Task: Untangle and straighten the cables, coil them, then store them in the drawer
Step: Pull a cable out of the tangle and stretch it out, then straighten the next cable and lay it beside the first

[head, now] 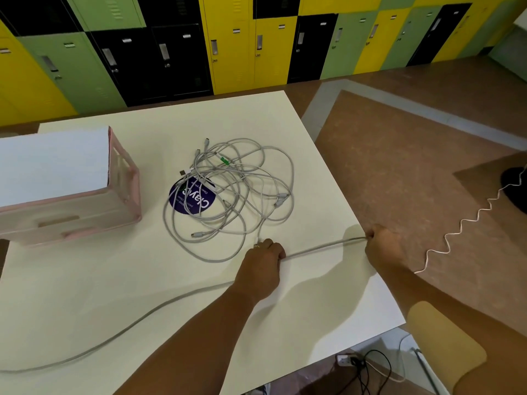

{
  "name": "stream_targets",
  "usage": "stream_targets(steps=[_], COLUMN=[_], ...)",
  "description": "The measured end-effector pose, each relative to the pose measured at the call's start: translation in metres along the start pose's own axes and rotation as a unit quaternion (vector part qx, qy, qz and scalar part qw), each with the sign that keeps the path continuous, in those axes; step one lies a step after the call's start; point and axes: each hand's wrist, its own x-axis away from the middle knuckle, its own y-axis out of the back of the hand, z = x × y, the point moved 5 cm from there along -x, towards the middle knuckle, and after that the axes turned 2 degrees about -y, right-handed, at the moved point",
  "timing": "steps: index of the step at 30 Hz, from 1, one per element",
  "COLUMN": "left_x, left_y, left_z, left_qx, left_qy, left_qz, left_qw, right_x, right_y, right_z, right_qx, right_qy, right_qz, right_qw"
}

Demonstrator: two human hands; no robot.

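A tangle of grey-white cables [231, 192] lies in the middle of the white table [85, 280], partly over a round purple sticker [191, 198]. One grey cable [322, 246] is stretched taut between my hands near the table's right edge. My left hand [263, 262] grips it with curled fingers, just below the tangle. My right hand [383, 245] holds its other end in a fist at the table's right edge. From under my left forearm the same cable trails [114, 334] down to the left edge of view. A pink drawer unit [68, 195] stands at the left.
A wavy white cord [467, 220] hangs over the brown floor to the right. Black wires and a plug strip [359, 363] lie on the floor below the table's near edge. Yellow, green and black lockers [228, 44] line the back wall.
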Motion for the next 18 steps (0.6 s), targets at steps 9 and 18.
stream_targets(steps=[9,18], left_x=[0.007,0.036], left_y=[0.002,0.041], left_z=[0.011,0.031], left_qx=[0.045,0.025], left_qy=[-0.023,-0.090], left_qz=[0.025,-0.021], left_qw=[0.998,0.995], right_x=[0.009,0.009], right_y=[-0.012,0.008], right_z=[0.004,0.022], right_qx=[-0.047,0.076], right_qy=[-0.014,0.018], right_qz=[0.066,0.061], right_qw=[0.997,0.995])
